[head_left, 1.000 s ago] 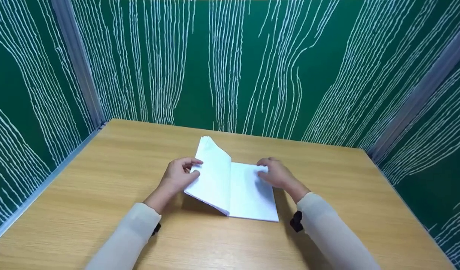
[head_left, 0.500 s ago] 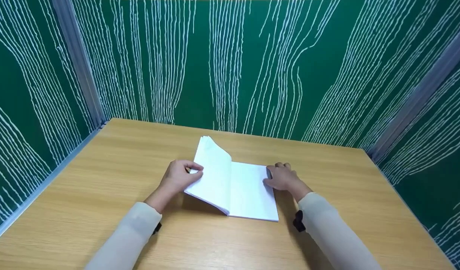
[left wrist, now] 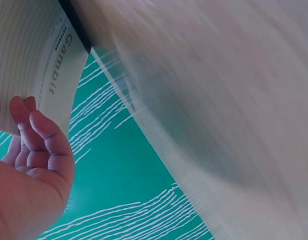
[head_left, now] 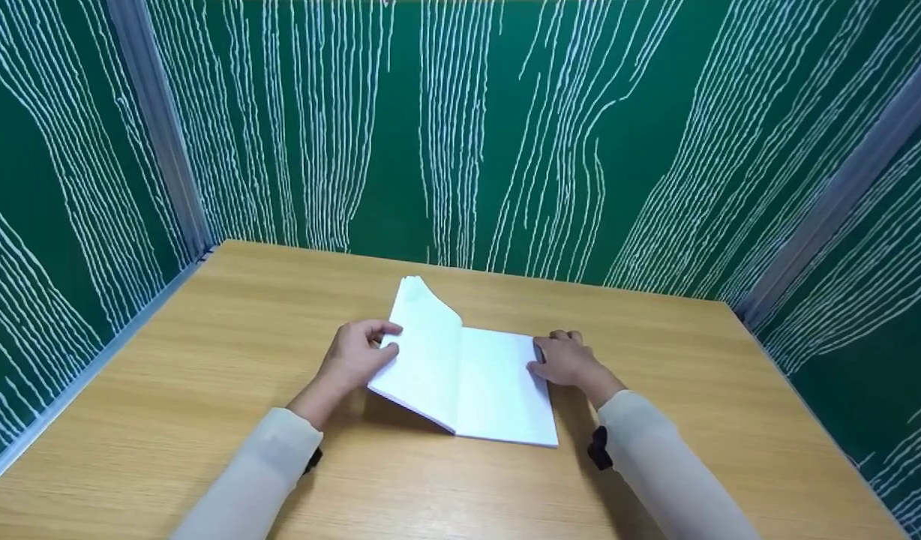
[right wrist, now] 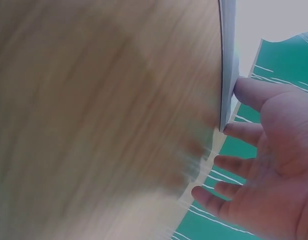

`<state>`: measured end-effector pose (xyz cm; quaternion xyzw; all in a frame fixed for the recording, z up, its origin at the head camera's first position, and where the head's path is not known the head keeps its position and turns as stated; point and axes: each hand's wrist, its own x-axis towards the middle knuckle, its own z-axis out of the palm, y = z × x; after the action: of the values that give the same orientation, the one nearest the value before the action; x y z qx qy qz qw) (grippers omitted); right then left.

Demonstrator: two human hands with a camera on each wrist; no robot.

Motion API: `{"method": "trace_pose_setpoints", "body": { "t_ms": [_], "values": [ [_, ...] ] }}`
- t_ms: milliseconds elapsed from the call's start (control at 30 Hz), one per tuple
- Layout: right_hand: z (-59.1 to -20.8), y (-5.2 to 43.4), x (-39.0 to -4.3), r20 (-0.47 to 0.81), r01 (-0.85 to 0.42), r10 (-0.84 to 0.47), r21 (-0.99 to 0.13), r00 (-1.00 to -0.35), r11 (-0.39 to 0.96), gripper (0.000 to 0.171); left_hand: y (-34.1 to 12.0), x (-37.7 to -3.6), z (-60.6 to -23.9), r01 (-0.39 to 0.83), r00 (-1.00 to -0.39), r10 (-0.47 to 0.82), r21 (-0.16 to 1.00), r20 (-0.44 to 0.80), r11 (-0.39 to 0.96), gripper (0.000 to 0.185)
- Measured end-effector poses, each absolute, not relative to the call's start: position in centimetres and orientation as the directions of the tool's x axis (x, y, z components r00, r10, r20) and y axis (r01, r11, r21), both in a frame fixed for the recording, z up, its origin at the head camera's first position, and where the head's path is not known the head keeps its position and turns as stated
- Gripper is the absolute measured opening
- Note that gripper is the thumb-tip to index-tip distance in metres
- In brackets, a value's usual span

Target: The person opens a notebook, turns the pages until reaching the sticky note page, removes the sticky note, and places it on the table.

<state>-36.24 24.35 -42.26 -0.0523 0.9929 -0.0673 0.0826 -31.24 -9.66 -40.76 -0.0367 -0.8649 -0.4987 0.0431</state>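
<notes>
Far left there's a grey metal corner post between green wall panels with wavy white lines. Next comes an off-white long sleeve and the left hand, fingers curled in and pinching the outer edge of an open white paper notebook. That thing's sitting mid-bench, on the light wood-grain bench: left half tilted up with a shadow under it, right half lying flat. The left wrist cam catches ruled lines plus "Gambit" and "NOTEBOOK" printed on it. Then the right hand at the notebook's far right corner, thumb resting on the page edge, index touching the corner, the others spread loosely, so not clenched. Past that, a small black wrist-worn item, the other off-white sleeve, and another grey post.
</notes>
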Motion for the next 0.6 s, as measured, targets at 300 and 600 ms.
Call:
{"method": "trace_pose_setpoints", "body": {
  "t_ms": [300, 600],
  "values": [
    [-42.76, 24.54, -36.41, -0.084, -0.121, -0.140, -0.204, -0.987, 0.972, 0.056, -9.70, -31.15, -40.83, 0.117, -0.992, 0.020, 0.859, 0.123, 0.499, 0.024],
    [-42.45, 24.34, -36.37, -0.008, -0.160, -0.171, -0.313, -0.985, 0.936, 0.049, -9.66, -31.20, -40.65, 0.106, -0.993, 0.015, 0.861, 0.114, 0.497, 0.025]
  ]
}}
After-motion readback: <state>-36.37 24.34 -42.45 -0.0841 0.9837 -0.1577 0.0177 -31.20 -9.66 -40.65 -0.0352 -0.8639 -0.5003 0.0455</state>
